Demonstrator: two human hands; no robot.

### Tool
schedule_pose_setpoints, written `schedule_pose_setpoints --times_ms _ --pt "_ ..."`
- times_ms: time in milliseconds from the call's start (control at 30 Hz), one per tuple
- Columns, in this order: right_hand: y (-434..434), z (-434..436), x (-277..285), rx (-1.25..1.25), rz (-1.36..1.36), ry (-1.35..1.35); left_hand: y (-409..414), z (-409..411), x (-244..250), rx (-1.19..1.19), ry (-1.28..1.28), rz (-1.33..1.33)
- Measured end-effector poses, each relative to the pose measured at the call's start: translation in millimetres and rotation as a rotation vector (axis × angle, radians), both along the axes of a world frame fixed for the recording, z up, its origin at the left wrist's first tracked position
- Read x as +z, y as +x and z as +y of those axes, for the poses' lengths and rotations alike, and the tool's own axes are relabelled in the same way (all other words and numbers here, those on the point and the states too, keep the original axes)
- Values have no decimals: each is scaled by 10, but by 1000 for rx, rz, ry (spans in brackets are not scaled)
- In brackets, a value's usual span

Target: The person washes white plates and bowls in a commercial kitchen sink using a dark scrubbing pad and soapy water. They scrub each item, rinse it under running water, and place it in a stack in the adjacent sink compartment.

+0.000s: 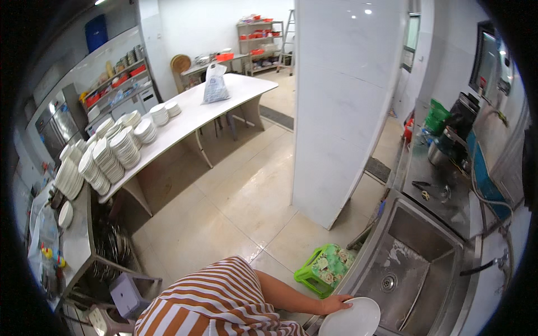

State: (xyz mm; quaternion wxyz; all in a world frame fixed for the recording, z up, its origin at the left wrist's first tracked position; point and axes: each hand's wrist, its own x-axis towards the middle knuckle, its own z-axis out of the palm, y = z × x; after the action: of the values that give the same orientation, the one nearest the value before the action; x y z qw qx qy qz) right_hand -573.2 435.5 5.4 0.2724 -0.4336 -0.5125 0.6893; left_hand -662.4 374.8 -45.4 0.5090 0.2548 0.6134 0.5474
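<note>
My left hand (335,304) grips the edge of a white oval plate (354,319), with my bare forearm stretched out from a striped sleeve. The plate is at the near front edge of a stainless steel sink (420,285), and the bottom frame edge cuts it off. Some whitish suds or water (401,254) lie in the sink basin, near the round drain strainer (388,283). My right hand is out of view.
Stacked white plates (109,159) stand on a long white table (185,126), with a filled plastic bag (216,86) farther along. A green stool (323,269) sits left of the sink, below a tiled pillar (344,109). A purple-grey stool (128,296) is at lower left.
</note>
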Motion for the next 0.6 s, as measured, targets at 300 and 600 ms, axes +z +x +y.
schedule_pose_setpoints --times_ms 300,600 --pt "-885 -473 39 343 -26 -41 26 -4 -197 -115 181 334" --pt "-1312 -837 21 530 -45 -81 201 211 -697 0 152 561"
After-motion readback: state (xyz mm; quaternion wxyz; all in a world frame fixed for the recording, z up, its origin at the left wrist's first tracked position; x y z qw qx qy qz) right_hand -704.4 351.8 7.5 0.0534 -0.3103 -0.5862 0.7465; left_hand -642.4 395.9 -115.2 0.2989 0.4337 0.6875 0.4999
